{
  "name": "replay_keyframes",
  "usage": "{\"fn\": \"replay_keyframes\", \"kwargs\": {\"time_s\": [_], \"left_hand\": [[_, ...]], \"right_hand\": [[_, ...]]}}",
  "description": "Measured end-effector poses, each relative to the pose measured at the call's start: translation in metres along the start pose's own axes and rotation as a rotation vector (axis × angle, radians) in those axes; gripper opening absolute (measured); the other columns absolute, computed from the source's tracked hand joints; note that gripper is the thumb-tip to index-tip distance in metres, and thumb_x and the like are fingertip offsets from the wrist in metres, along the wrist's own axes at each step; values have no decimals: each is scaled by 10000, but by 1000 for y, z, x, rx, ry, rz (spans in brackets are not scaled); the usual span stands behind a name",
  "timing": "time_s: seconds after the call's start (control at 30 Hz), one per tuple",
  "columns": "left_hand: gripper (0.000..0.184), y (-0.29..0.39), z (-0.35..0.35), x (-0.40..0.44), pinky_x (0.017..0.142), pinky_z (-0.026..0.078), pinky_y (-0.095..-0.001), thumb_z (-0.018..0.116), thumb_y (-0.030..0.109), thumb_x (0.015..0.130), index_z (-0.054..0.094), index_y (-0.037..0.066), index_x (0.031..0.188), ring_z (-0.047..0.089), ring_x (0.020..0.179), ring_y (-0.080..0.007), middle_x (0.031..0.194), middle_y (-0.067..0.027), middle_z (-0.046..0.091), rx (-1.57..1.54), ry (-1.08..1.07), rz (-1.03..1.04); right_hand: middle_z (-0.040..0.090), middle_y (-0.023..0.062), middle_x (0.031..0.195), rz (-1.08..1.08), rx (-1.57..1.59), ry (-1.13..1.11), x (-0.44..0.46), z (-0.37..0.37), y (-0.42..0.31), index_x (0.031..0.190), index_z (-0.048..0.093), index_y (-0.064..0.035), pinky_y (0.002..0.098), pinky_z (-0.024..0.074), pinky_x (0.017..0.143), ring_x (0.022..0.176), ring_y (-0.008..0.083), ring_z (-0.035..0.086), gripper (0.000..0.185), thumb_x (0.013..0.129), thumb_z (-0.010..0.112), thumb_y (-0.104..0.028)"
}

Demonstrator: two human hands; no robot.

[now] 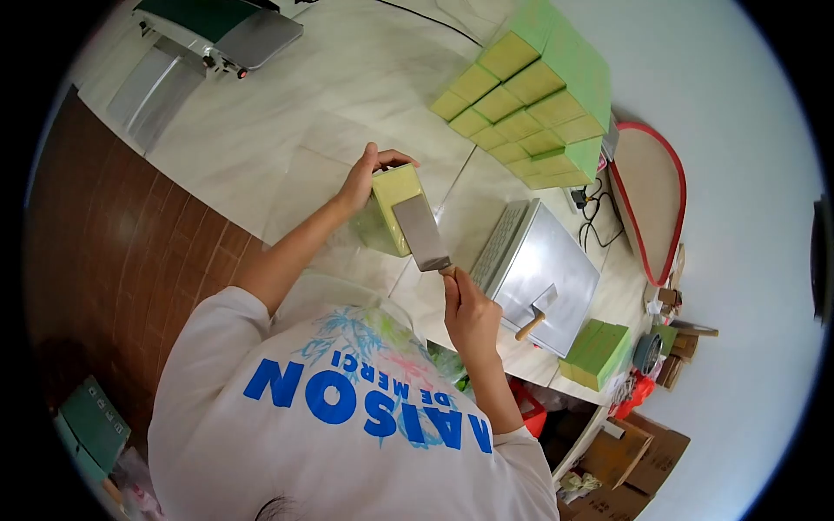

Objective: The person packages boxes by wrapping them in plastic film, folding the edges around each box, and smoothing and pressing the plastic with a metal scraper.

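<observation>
My left hand [358, 184] grips a yellow-green box [391, 193] from its far left corner, thumb up and fingers along the far edge. Clear film seems to cover the box and shines along its side. In my right hand [473, 314] is a scraper [419, 227] with a wide flat metal blade and a wooden handle. Its blade lies against the yellow face of the box. To the right of that hand stands a flat metal-topped machine [549, 269], and a second scraper [540, 311] with a wooden handle rests on it.
A tall stack of green boxes [530, 91] stands at the back by the wall. More green boxes [596, 352] sit right of the machine. A green-topped device [221, 30] is at the upper left. Cables [595, 213] and a red-rimmed panel [650, 195] are near the wall.
</observation>
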State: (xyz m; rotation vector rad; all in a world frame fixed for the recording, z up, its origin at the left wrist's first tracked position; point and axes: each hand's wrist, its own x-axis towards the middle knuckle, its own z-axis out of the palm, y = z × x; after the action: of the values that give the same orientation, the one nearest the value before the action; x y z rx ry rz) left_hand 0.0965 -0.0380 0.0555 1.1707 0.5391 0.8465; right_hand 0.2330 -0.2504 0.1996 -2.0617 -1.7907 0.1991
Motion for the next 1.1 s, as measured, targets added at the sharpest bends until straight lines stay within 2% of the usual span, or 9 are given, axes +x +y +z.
{"fn": "replay_keyframes", "kwargs": {"time_s": [0.13,0.4,0.5,0.57,0.77,1.0,1.07,1.1], "left_hand": [[936,4,1,-2,869,427,-305,33,716,923,667,49,1095,566,908,-160,1001,-63,657,109,38,-2],[910,-7,1,1,846,430,-294,59,706,934,658,33,1063,569,881,-157,1007,-64,660,6,46,29],[914,-5,-1,1,845,434,-299,66,713,931,653,26,1067,572,889,-159,1001,-63,659,27,38,17],[915,-7,-2,2,845,435,-300,67,716,929,653,26,1065,574,889,-159,995,-62,659,43,44,21],[918,-8,0,2,819,434,-293,61,719,926,656,30,1039,574,868,-152,963,-55,662,76,81,72],[913,-1,2,-1,802,401,-277,65,729,921,663,46,1023,567,872,-143,955,-43,660,117,103,52],[911,-5,2,-1,798,391,-273,68,731,920,664,50,1023,565,871,-142,953,-39,659,102,110,60],[909,-5,3,0,793,389,-272,69,731,920,664,51,1021,564,873,-141,949,-36,657,68,103,50]], "right_hand": [[610,119,634,-38,-137,-48,5,-3,-6,957,636,-79,388,450,452,510,306,600,101,945,579,-161],[593,116,594,-4,-167,-71,3,-10,-14,932,624,-87,391,438,434,493,298,593,88,932,597,-171],[594,116,595,13,-195,-88,2,-4,-13,931,624,-87,383,435,434,497,295,593,94,929,603,-179],[601,72,595,-24,-206,-56,-8,-3,-8,931,584,-118,359,423,401,461,256,586,84,937,596,-201],[636,66,642,-41,-219,-51,-25,-17,-4,959,610,-105,343,440,420,485,248,604,90,931,604,-191],[656,72,687,6,-136,26,-12,-10,-3,969,644,-106,346,448,436,502,255,612,98,934,600,-186],[592,130,592,22,-59,3,1,-3,-7,963,637,-66,370,438,443,484,307,585,125,953,574,-174],[592,130,592,18,-57,-2,7,1,-8,963,637,-66,370,438,443,484,307,585,125,953,574,-174]]}}
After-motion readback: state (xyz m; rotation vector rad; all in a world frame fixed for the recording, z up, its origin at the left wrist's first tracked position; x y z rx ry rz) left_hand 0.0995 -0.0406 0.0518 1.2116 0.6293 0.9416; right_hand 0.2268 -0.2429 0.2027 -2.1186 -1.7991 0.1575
